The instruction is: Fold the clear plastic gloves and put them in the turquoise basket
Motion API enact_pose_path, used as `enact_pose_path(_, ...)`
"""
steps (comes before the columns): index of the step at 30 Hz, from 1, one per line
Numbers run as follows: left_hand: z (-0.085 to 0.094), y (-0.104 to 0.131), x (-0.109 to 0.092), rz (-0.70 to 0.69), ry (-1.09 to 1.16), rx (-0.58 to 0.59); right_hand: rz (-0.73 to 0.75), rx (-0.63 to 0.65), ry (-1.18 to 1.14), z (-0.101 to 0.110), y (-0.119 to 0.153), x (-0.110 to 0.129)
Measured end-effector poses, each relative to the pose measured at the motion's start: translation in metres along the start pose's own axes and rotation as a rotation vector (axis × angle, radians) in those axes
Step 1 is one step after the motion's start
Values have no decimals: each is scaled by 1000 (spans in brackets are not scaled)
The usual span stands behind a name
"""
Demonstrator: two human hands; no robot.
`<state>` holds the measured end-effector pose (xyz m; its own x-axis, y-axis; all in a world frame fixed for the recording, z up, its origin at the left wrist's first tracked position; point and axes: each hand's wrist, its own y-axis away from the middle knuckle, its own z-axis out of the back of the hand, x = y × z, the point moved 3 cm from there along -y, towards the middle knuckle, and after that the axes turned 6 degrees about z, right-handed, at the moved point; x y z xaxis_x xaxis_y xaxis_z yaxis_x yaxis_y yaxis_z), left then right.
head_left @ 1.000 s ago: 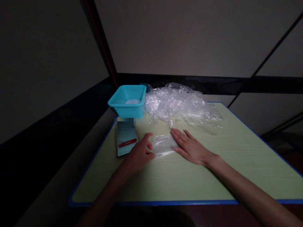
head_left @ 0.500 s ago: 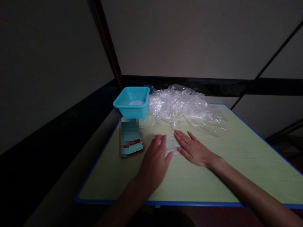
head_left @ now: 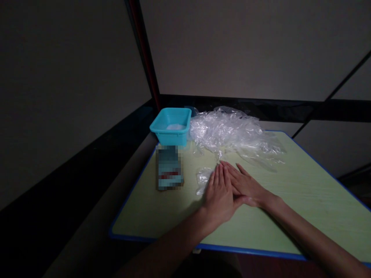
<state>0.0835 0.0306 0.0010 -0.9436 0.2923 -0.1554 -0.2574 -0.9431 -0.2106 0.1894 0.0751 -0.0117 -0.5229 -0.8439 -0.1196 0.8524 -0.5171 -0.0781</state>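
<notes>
A small clear plastic piece [head_left: 203,179] lies flat on the pale green table, its right part covered by my left hand [head_left: 221,195]. That hand is laid flat with fingers stretched forward, its thumb reaching over to my right hand [head_left: 248,186]. The right hand also rests flat, fingers extended toward the upper left, touching the left hand's fingers. Behind both hands is a large crumpled heap of clear plastic [head_left: 228,129].
A turquoise basket [head_left: 173,137] with something white inside stands at the back left. A phone [head_left: 169,170], partly pixelated, lies in front of it. The table [head_left: 295,204] has a blue edge, and walls rise behind it and at the left.
My left hand has moved right, from the plastic piece's left side onto its right part, and now meets my right hand. The whole view has shifted slightly.
</notes>
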Motion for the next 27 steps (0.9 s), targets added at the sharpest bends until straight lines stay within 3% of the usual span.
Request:
enact_pose_path(8, 0, 8, 20, 24, -13, 9, -103, -54, -43, -2, -2, 1)
enact_pose_path(15, 0, 9, 24, 27, -13, -3, -108, -57, -35, 1, -2, 3)
enact_pose_path(27, 14, 22, 53, 73, -58, 32, -123, -27, -65, 6, -2, 4)
